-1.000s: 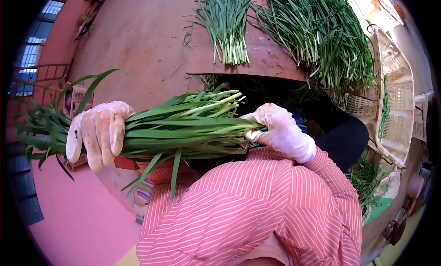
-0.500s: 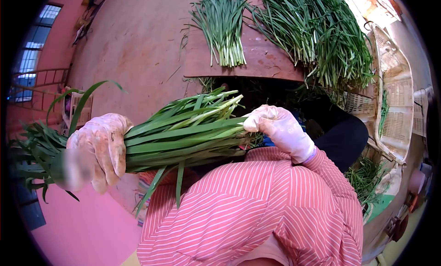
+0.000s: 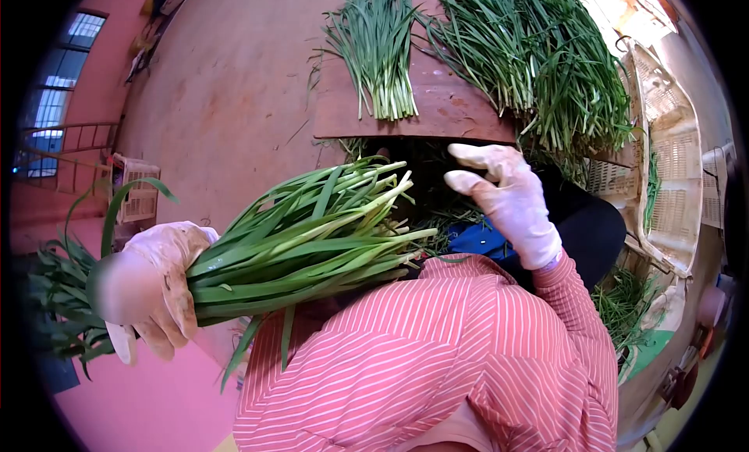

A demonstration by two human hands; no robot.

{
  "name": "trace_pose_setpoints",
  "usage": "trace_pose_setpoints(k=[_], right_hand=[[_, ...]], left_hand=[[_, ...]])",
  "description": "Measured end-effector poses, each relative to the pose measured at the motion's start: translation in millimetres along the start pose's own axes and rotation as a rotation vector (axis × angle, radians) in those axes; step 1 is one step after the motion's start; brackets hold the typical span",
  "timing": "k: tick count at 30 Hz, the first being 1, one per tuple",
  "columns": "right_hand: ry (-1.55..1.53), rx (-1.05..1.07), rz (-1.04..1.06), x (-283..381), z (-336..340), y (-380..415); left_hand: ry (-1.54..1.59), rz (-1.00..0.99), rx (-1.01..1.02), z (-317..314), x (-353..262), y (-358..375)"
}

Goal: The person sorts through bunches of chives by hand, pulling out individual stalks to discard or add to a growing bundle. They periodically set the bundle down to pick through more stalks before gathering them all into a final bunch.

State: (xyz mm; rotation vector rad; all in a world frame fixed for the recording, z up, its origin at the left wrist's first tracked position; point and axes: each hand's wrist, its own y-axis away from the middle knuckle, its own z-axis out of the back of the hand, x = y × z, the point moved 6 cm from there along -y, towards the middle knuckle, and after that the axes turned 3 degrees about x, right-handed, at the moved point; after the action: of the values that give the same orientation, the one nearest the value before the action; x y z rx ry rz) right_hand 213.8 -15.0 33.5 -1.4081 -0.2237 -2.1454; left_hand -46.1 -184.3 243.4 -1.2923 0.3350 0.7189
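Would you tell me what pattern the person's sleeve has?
The sleeve is red with thin white stripes, in the head view.

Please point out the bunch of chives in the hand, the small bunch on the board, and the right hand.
held bunch (image 3: pixel 312 233), head view, middle of stalks
small bunch (image 3: pixel 378 54), head view, middle of stalks
right hand (image 3: pixel 507 194), head view, back of glove

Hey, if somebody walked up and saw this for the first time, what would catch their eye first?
Probably the thick bunch of green chives slanting across the middle, gripped near its leafy end by the gloved left hand. The gloved right hand hovers open just past the pale stem ends. Beyond, a small chive bundle and a big heap lie on a brown board.
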Motion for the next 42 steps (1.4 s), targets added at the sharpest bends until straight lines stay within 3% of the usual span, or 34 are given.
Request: trace_pose_setpoints(k=[2,3,5,6,7,9,11,12,15,17,19,21,23,25,27,29,31,32,33,35,38,39,41,42], right_hand=[[-0.037,0.151,-0.069,52,-8,-8],[-0.093,0.107,-0.017,55,-18,-7],[-0.229,0.31,-0.106,42,-45,-10],[-0.331,0.264,-0.312,27,-52,-7],[-0.511,0.21,-0.154,6,-59,-6],[-0.374,0.049,-0.163,-28,-49,-9],[0.287,0.036,-0.243,-59,-25,-11],[0.352,-0.011,-0.143,-69,-16,-8],[-0.023,0.094,-0.097,-9,0,-15],[-0.143,0.293,0.211,59,5,-22],[-0.273,0.375,0.473,81,-10,-27],[-0.113,0.337,0.674,84,-18,-25],[-0.386,0.533,0.608,78,-36,-24],[-0.315,0.508,0.625,77,-37,-22],[-0.642,0.548,0.532,62,-40,-19],[-0.653,0.425,0.537,51,-35,-12],[-0.733,0.488,0.113,33,-40,-14],[-0.62,0.425,0.009,29,-31,-16],[-0.747,0.397,-0.17,10,-32,-16],[-0.594,0.313,-0.225,-25,-25,-23],[-0.635,0.308,-0.329,-16,-15,-22],[-0.203,0.445,-0.345,3,-14,-26],[-0.12,0.637,0.152,28,-27,-30],[-0.169,0.715,-0.172,18,-41,-30]], left_hand=[[0.036,0.082,0.069,2,10,-7],[0.032,0.093,0.075,4,11,-9],[0.031,0.107,0.076,5,15,-14],[0.029,0.108,0.071,5,15,-16],[0.024,0.107,0.066,4,14,-16],[0.011,0.11,0.053,2,12,-17],[0.003,0.107,0.043,1,11,-17],[-0.001,0.103,0.037,1,11,-16],[-0.01,0.097,0.026,2,11,-15],[-0.012,0.099,0.028,3,13,-16],[-0.015,0.097,0.028,5,14,-15],[-0.017,0.095,0.029,5,15,-16],[-0.023,0.091,0.021,5,16,-15],[-0.026,0.094,0.008,6,16,-15],[-0.028,0.097,0.0,8,17,-15],[-0.031,0.096,-0.007,9,18,-14],[-0.034,0.09,-0.013,10,18,-13],[-0.037,0.089,-0.015,10,19,-13],[-0.038,0.089,-0.018,10,18,-13],[-0.042,0.088,-0.024,11,18,-12],[-0.042,0.088,-0.028,12,18,-14],[-0.039,0.088,-0.028,13,19,-14],[-0.035,0.089,-0.028,14,20,-14],[-0.032,0.091,-0.022,14,21,-15]])
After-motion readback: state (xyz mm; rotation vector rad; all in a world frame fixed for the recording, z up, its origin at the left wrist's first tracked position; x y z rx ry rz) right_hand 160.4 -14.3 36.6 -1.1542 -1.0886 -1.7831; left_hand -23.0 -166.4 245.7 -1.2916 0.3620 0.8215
